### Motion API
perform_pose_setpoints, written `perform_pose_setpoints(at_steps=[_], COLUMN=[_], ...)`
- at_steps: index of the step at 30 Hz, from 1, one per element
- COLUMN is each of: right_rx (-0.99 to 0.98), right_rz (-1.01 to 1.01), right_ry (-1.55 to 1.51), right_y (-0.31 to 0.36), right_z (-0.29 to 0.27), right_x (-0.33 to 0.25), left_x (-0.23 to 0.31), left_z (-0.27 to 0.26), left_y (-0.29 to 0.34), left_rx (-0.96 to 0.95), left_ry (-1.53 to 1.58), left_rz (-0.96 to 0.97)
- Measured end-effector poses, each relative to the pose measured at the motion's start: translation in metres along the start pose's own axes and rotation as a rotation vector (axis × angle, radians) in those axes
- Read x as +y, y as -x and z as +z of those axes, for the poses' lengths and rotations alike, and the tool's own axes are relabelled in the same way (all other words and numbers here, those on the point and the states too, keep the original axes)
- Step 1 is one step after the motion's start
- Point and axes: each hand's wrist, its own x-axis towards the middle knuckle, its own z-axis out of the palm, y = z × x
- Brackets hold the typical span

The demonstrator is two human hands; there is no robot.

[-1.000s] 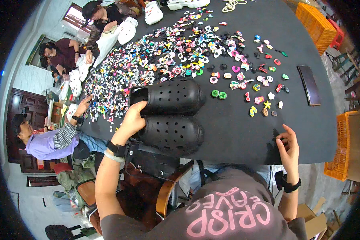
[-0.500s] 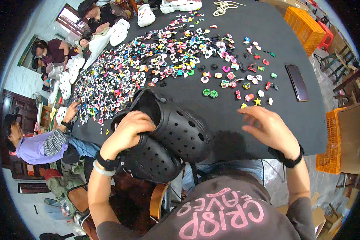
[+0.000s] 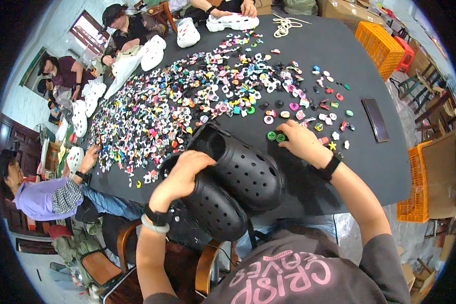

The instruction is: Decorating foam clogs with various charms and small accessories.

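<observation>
Two black clogs, one farther (image 3: pixel 251 175) and one nearer (image 3: pixel 218 207), lie side by side at the table's near edge, their toes toward me. My left hand (image 3: pixel 190 169) is closed over them at the heel openings; its fingertips are partly hidden. Out to the right, my right hand (image 3: pixel 306 144) reaches down to two round green shoe charms (image 3: pixel 272 136), thumb and forefinger apart around the right one. Beside that hand lie a yellow star charm (image 3: pixel 332 146) and white flower charms (image 3: pixel 335 136).
A wide heap of mixed shoe charms (image 3: pixel 172 96) covers the black table (image 3: pixel 309 40). A phone (image 3: pixel 375 119) lies at right, a cord bundle (image 3: pixel 287 25) at the far side. White clogs (image 3: pixel 187 33) stand around. Co-workers sit left and beyond; orange crates (image 3: pixel 380 48) stand right.
My right hand has moved left and forward to the green charms. My left hand and the clogs have shifted slightly right in the picture. A co-worker's hands now show on the far white clog.
</observation>
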Motion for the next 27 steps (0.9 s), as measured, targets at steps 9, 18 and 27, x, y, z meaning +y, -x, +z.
perform_pose_setpoints(at_steps=[9,18,27], right_rx=[0.102,-0.123,-0.149], right_rz=[-0.043,0.062,0.021], right_ry=[-0.393,-1.227,-1.363], right_y=[0.057,0.07,0.072], right_z=[-0.031,0.011,0.016], right_x=[-0.013,-0.026,-0.013], left_x=[0.007,0.006,0.007], left_z=[-0.003,-0.001,-0.004], left_y=[-0.007,-0.014,-0.032], left_rx=[-0.041,-0.069,-0.128], left_ry=[0.069,0.081,0.082], left_rz=[-0.09,-0.152,-0.235])
